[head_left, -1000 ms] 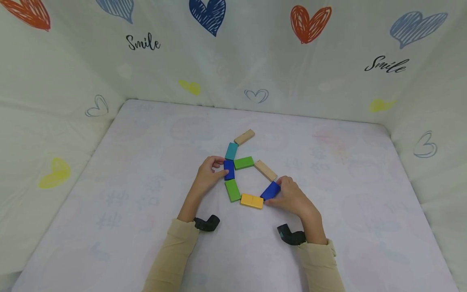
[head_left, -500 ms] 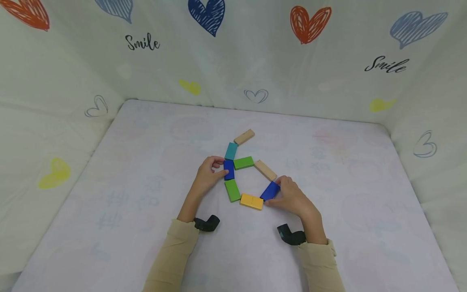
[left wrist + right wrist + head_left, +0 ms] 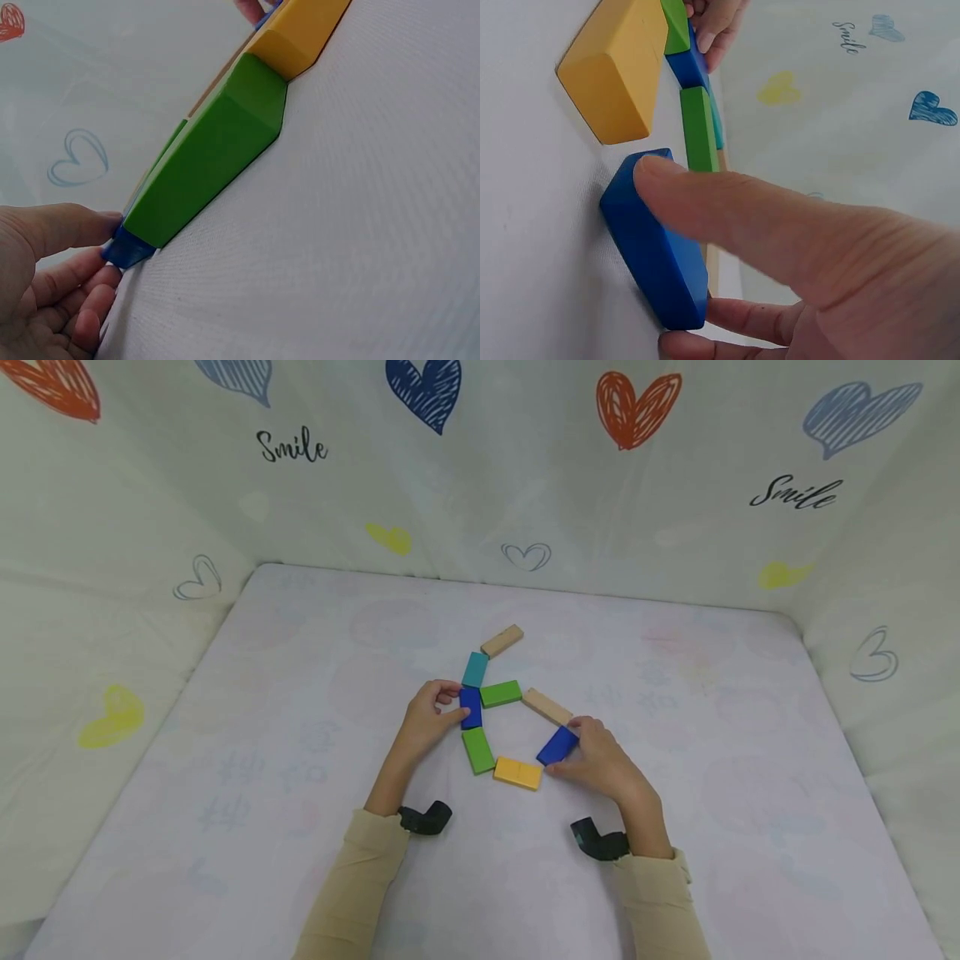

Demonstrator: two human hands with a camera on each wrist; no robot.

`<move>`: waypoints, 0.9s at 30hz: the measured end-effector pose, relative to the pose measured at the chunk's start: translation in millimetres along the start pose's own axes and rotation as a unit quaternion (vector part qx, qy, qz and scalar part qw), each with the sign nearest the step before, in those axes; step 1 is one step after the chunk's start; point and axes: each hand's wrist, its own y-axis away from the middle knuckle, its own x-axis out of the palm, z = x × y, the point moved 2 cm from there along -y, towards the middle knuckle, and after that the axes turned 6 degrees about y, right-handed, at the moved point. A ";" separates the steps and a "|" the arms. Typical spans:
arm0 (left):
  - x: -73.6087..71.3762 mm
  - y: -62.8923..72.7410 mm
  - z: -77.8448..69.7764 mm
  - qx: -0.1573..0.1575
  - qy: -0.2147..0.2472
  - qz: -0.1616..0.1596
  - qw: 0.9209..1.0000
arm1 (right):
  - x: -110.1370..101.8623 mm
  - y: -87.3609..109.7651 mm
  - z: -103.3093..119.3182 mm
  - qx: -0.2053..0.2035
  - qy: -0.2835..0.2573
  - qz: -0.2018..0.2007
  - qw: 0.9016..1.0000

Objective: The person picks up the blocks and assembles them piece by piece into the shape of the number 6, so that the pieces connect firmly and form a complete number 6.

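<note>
My left hand [image 3: 429, 720] pinches a blue block [image 3: 470, 708] between thumb and fingers on the left of a ring of flat blocks. Thumb at one end and fingertips at the other, my right hand [image 3: 606, 765] grips a second blue block [image 3: 649, 232] on the ring's right side. A small gap separates that block from the yellow block [image 3: 517, 773] at the front. Between the yellow block and the left blue one lies a green block [image 3: 478, 751]. Another green block [image 3: 501, 694] and a plain wooden block [image 3: 547, 706] form the ring's far side.
A teal block [image 3: 475, 669] extends from the left blue block toward the back, with a plain wooden block [image 3: 502, 641] angled off its far end. All lie on a white cloth-covered table [image 3: 300, 877]. A white curtain [image 3: 465, 485] printed with hearts stands behind.
My right hand has shifted the right blue block slightly away from me, opening a gap to the yellow block. The wooden block's near end has swung back too. The left hand stays put.
</note>
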 end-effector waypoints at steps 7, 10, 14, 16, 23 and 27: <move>-0.6 0.4 -0.4 0.002 0.004 0.003 1.000 | -3.9 -7.4 -5.3 0.015 -0.011 -0.064 0.998; -0.6 0.5 -0.5 0.003 0.005 0.004 1.000 | -2.4 -13.5 -8.8 0.017 -0.017 -0.097 0.995; -0.7 0.7 -0.8 0.001 0.002 0.003 1.000 | 1.0 -19.8 -12.2 0.015 -0.033 -0.126 0.991; -0.7 0.6 -1.2 0.000 0.002 0.002 1.000 | 2.6 -21.7 -13.3 0.011 -0.044 -0.145 0.988; -0.5 0.1 -0.7 0.000 0.000 0.003 1.000 | 7.5 -26.6 -17.0 0.009 -0.065 -0.187 0.980; -0.4 0.6 -1.2 0.002 0.000 0.004 1.000 | 6.7 -27.2 -16.6 0.026 -0.082 -0.176 0.981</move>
